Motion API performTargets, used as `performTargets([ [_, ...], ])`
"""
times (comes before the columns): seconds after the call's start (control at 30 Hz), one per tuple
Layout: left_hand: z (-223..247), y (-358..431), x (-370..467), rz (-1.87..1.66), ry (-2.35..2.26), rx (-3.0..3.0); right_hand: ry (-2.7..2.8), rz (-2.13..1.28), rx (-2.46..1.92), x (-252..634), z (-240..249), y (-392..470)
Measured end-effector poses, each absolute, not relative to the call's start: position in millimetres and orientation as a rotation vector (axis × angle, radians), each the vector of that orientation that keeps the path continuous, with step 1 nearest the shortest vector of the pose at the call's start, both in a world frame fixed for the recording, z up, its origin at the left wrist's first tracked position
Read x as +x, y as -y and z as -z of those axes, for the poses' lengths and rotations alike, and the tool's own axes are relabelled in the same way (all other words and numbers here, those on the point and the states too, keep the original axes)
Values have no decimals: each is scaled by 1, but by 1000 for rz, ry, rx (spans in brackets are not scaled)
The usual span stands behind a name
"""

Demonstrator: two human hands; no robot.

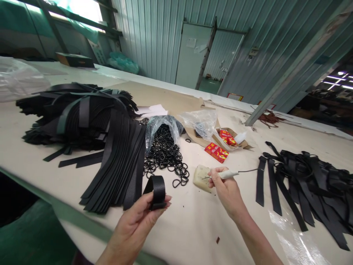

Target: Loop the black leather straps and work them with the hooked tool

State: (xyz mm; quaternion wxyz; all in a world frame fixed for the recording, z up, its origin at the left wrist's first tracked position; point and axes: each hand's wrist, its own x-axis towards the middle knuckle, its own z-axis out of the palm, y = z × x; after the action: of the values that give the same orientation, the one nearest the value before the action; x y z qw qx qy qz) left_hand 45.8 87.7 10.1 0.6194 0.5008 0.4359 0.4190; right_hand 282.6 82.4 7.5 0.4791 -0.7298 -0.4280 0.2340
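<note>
My left hand pinches a black strap that is bent into a loop, at the lower middle. To the right, my right hand grips a white-handled tool with a thin cord or rod trailing from its far end. The tool's thin tip lies over a pale yellowish block on the table. Black D-shaped rings spill from a clear plastic bag just beyond my left hand.
A big pile of black straps covers the left of the table. More black straps lie at the right. Red packets and crumpled plastic sit behind the block. A slanted post stands at the back right.
</note>
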Motion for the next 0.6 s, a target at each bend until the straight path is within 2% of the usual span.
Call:
performTargets([
  [0.3, -20, -93, 32, -932, -802, 1154, 978, -439, -2003, 283, -8, -79],
  [0.6, -27, -84, 26, -901, -689, 1013, 197, -737, -1330, 295, 2, -66],
])
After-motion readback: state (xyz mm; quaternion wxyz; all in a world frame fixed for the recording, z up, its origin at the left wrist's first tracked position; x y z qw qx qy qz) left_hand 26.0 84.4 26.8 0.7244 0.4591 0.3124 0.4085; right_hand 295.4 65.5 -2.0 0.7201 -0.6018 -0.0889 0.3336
